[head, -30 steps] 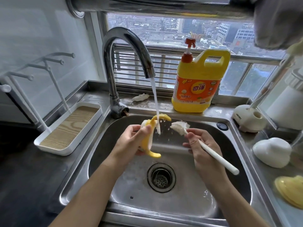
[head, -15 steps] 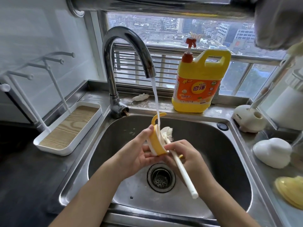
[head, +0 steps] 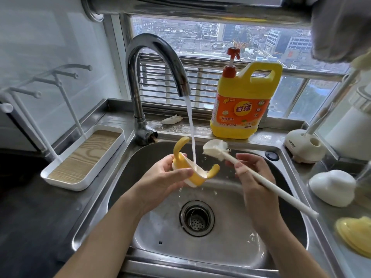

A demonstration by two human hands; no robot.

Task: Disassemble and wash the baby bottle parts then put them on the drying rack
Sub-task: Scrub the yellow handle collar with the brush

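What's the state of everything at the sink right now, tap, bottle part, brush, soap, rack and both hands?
faucet: on, water streaming.
yellow handle ring: tilted under the stream.
left hand: grips the yellow handle ring.
bottle brush: apart from the ring, right of the stream.
right hand: holds the bottle brush handle.
detergent bottle: upright, pump on.
drying rack: no parts hanging on it.

Grey daylight is coming through the barred window (head: 200, 37), which is looking out over city buildings, and is glinting off the pale wall (head: 40, 37), the overhead pipe (head: 200, 7) and the steel counter (head: 267, 135).
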